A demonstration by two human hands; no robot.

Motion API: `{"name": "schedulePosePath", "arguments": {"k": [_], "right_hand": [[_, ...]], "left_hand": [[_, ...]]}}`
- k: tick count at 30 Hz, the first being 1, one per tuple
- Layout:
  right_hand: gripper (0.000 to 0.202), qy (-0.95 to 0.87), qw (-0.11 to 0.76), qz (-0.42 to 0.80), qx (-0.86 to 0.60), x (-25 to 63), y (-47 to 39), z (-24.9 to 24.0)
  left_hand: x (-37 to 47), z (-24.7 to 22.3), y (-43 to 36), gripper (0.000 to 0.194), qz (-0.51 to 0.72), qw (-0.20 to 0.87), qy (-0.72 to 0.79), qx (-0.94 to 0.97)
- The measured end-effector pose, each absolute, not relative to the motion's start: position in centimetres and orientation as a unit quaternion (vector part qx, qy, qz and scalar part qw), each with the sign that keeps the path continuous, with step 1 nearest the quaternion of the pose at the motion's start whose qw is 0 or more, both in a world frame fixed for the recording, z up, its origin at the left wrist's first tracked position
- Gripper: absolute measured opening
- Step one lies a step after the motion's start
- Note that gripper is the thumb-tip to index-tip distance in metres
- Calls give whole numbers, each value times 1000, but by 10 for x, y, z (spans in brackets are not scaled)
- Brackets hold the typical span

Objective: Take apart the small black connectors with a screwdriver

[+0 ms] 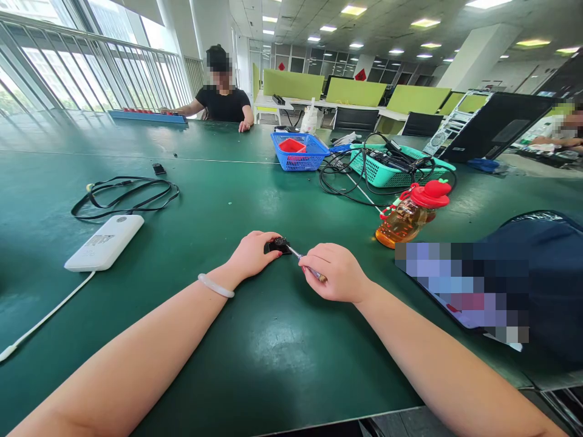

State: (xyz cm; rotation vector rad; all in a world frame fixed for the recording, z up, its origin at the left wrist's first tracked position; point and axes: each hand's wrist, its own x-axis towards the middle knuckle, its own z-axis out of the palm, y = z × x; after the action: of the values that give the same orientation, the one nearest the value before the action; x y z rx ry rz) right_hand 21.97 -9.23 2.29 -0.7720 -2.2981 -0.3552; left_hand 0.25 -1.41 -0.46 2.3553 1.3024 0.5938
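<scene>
Near the middle of the green table, my left hand (254, 254) is closed, its thumb and fingers pinching a small black part (280, 244) against the tabletop. The kind of part is too small to make out. My right hand (334, 272) grips a slim screwdriver (314, 272) with a pale shaft and a brownish rear end. Its tip points left and meets the black part, or lies very close to it. My right fingers cover some of the handle.
Left stands a white power bank (107, 243) with a cable, beside a looped black cord (125, 197). A blue basket (300, 161), a green basket (382, 176) of cables, a drink bottle (407, 215) and dark cloth (546, 285) lie right. A person (223, 103) sits opposite.
</scene>
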Motion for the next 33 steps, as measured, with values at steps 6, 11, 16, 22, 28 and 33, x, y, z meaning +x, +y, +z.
{"name": "schedulePosePath", "arguments": {"k": [6,11,16,22,28,33], "right_hand": [[11,-827,428,1,-366,223,-90,20],[13,-664,516,233,-488,230,-78,15],[13,-513,588,405,-477,237,-63,7],[12,-456,604,460,-464,239,-59,6],[14,-408,580,532,-463,238,-56,2],[17,-405,553,567,-456,239,-54,-2]], "left_hand": [[2,-4,-15,35,209,191,448,848],[3,1,-19,37,196,207,418,863],[4,2,-21,37,185,221,393,873],[3,-1,-19,38,185,232,372,879],[3,3,-22,38,180,240,335,893],[3,6,-26,38,167,239,323,901]]}}
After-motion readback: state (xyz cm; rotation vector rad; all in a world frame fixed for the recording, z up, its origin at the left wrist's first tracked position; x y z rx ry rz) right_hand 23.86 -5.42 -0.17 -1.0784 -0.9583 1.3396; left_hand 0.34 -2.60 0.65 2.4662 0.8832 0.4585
